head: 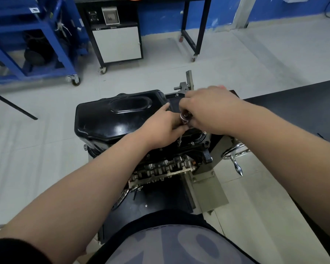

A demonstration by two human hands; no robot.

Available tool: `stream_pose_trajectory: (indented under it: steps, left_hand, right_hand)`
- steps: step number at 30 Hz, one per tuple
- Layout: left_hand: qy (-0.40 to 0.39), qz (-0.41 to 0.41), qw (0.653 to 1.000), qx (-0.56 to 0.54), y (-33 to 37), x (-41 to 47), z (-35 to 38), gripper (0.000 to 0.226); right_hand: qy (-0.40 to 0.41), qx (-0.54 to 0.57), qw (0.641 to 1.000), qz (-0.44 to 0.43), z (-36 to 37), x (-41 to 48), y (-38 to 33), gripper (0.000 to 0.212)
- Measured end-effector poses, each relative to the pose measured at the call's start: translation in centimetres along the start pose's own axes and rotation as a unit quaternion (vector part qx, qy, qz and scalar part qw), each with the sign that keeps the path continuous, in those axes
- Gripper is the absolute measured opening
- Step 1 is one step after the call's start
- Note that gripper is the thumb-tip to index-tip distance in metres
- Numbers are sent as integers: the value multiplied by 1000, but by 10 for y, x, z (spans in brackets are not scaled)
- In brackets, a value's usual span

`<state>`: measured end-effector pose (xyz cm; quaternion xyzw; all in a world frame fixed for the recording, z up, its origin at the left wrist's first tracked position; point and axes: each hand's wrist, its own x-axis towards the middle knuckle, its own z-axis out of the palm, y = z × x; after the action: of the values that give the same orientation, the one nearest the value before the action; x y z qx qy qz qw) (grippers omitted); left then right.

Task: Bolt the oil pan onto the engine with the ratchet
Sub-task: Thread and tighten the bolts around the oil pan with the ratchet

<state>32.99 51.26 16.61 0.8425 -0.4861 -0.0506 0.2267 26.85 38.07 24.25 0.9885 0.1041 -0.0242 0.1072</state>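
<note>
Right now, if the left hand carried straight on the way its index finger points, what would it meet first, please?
Most likely the right hand, just past the left hand; depth is unclear, so it might pass beneath, along the oil pan.

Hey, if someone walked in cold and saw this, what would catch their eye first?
The glossy black oil pan on the engine, dead centre. Just right of it, the left hand and right hand meet around the shiny ratchet. A chrome crank handle glints further right.
</note>
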Motion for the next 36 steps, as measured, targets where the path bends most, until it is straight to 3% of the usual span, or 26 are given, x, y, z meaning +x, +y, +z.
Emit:
stream_pose_trajectory:
  steps: [2, 4, 6, 10, 15, 20, 25, 30, 33, 36]
  left_hand:
    - [9, 3, 1000, -18, 1, 0, 0, 18]
    - [26, -17, 999, -20, 7, 3, 1, 13]
    - [37, -38, 999, -9, 9, 5, 4, 14]
    - [-3, 0, 1000, 2, 3, 3, -3, 24]
    - [26, -13, 999, -13, 6, 4, 2, 15]
    - [-3, 5, 1000, -12, 1, 5, -3, 21]
    - [34, -27, 998, -42, 5, 4, 0, 13]
    - [24, -18, 998, -47, 1, 3, -3, 20]
    - [30, -17, 998, -58, 5, 3, 0, 13]
    - [57, -60, 988, -134, 10, 2, 1, 43]
  right_hand:
    - [10, -20, 1000, 8, -1, 0, -1, 22]
    - [16, -16, 996, 92, 0, -2, -7, 38]
    - [7, 7, 991, 131, 2, -2, -9, 40]
    - [-10, -7, 1000, -10, -3, 2, 2, 18]
    - [-11, 3, 992, 126, 1, 0, -13, 40]
    - [-25, -13, 1000, -2, -6, 4, 4, 16]
    - [-21, 18, 992, 127, 3, 0, -17, 40]
    - [-19, -21, 1000, 3, -3, 3, 2, 15]
    - [-3, -25, 997, 71, -2, 0, -8, 40]
    - [2, 16, 991, 135, -5, -4, -6, 50]
